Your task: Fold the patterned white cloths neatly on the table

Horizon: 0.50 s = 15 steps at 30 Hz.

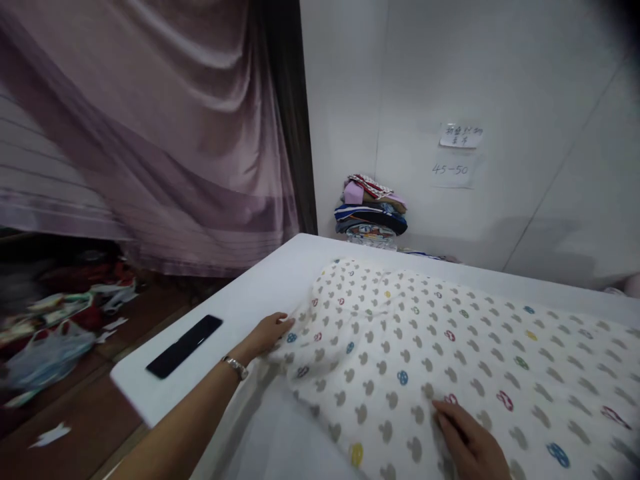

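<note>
A white cloth [380, 360] printed with grey mushroom shapes and a few red, blue, yellow and green ones lies spread over the white table [265, 280]. At its left edge my left hand [273, 331] pinches the fabric, which lifts and creases there. A metal watch or bracelet is on that wrist. My right hand [470, 437] has its fingers closed on the cloth near the front. The cloth runs out of view to the right. Left of my left hand, a flat black rectangular object [185, 347] rests on the table.
Folded fabrics [371, 210] are stacked by the wall behind the table. Two paper notes [461, 136] hang on the wall. Pinkish drapes [200, 133] hang at left. Plastic bags [50, 357] and paper scraps [51, 435] lie on the floor below.
</note>
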Tool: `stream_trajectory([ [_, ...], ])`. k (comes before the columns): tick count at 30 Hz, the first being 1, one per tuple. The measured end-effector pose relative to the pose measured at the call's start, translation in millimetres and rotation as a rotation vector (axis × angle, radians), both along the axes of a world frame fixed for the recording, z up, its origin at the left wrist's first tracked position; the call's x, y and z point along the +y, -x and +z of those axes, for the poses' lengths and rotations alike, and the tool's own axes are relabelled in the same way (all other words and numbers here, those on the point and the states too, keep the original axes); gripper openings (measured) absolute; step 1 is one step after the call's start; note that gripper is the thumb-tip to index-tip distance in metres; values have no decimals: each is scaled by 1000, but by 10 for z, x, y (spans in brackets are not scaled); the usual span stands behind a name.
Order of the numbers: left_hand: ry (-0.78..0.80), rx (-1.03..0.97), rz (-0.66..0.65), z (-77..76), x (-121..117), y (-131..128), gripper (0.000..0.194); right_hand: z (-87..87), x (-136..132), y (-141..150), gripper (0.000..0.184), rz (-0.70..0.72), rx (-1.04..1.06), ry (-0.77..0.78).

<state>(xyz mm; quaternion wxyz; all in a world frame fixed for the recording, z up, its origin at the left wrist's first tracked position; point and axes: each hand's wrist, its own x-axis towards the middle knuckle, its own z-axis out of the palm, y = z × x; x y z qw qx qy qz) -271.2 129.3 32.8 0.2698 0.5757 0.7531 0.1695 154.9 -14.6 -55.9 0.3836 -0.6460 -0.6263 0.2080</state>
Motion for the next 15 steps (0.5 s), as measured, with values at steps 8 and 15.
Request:
stream_trajectory([
  [8, 2, -39, 168, 30, -661, 185, 66, 236, -405, 365, 29, 404, -271, -183],
  [15, -148, -355, 402, -131, -666, 167, 19, -49, -690, 306, 44, 476, -548, -408],
])
